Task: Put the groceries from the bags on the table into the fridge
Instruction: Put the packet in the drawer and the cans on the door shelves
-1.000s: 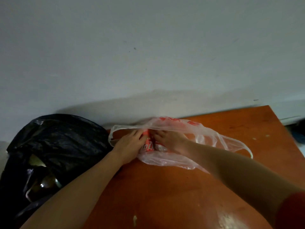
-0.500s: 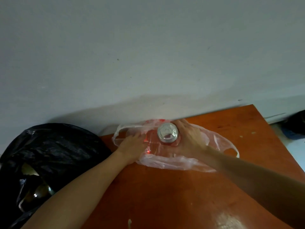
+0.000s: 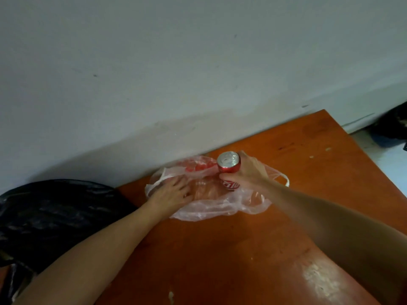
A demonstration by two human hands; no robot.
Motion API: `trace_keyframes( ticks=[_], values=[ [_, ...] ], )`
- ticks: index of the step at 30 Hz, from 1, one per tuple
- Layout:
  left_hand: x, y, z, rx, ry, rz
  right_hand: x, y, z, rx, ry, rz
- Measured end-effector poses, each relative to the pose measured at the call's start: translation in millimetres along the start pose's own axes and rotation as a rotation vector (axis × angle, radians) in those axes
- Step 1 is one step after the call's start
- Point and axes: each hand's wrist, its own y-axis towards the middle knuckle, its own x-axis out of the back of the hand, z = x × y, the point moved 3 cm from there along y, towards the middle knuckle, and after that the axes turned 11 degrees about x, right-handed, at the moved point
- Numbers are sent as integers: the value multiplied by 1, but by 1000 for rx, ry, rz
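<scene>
The red can (image 3: 228, 167) has come up since half a second ago: then only its silver top showed at the bag's mouth, and now I see its red side clear of the plastic. My right hand (image 3: 248, 175) grips it from the 3 o'clock side, thumb across the front and fingers curled behind, the can upright. My left hand (image 3: 171, 192) has flattened out, and its straight fingers press the thin plastic bag (image 3: 209, 208) onto the orange table (image 3: 242, 249). The can sits at about 2 o'clock from that hand, near but apart. A red patch shows through the bag at 9 o'clock from the can; I cannot tell what it is. A black bag (image 3: 55, 216) bulges at the table's 9 o'clock edge.
</scene>
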Motion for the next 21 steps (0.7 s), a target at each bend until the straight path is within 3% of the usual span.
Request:
trace_keyframes(
  ticks=[2, 6, 13, 17, 21],
  values=[
    [7, 2, -3, 21, -158, -25, -3, 1, -1, 4, 27, -2],
    [23, 5, 3, 115, -364, -246, -8, -1, -5, -10, 137, 9],
    [49, 6, 22, 610, -795, 14, -1, -20, -9, 49, 216, 41],
    [50, 3, 11, 666, -894, 103, 0, -34, -14, 114, 185, 56],
    [49, -8, 13, 682, -1191, 185, -2, -41, -17, 177, 114, 54]
  ],
)
